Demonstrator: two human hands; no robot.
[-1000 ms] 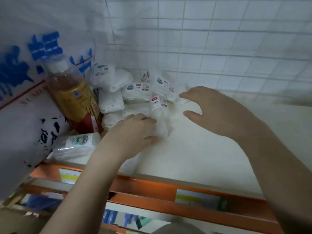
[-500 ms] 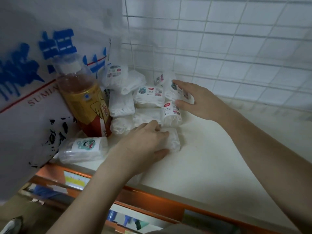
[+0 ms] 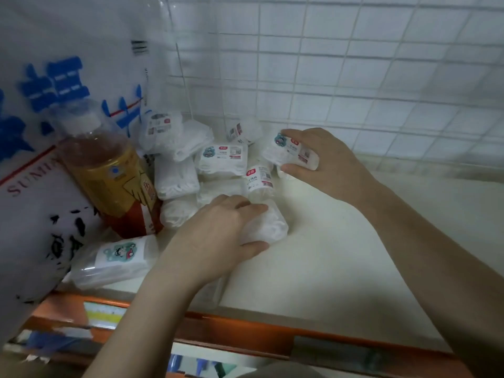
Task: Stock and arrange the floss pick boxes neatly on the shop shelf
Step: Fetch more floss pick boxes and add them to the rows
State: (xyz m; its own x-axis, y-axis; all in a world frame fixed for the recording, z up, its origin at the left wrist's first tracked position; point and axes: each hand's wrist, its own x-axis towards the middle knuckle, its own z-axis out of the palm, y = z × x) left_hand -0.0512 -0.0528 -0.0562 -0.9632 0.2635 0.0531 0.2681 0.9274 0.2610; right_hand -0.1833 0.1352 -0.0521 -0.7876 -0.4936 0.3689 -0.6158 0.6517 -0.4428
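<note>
Several clear floss pick boxes with white labels lie jumbled in the back left corner of the white shelf (image 3: 341,255). My right hand (image 3: 330,162) grips one labelled box (image 3: 286,152) lifted slightly at the pile's right side. My left hand (image 3: 218,236) holds another clear box (image 3: 268,227) lying on the shelf at the pile's front. An upright box (image 3: 259,178) stands between the two hands. A flat box (image 3: 222,158) sits in the middle of the pile. One more box (image 3: 117,259) lies near the front left edge.
A bottle of amber drink (image 3: 109,170) with a red base stands left of the pile. A white plastic bag with blue print (image 3: 41,132) hangs at the far left. A wire grid (image 3: 354,77) backs the shelf. An orange rail (image 3: 245,331) runs along the front edge.
My right hand reached to the pile's back right, closed round a labelled box and drew it slightly out to the right. My left hand stayed on the front box.
</note>
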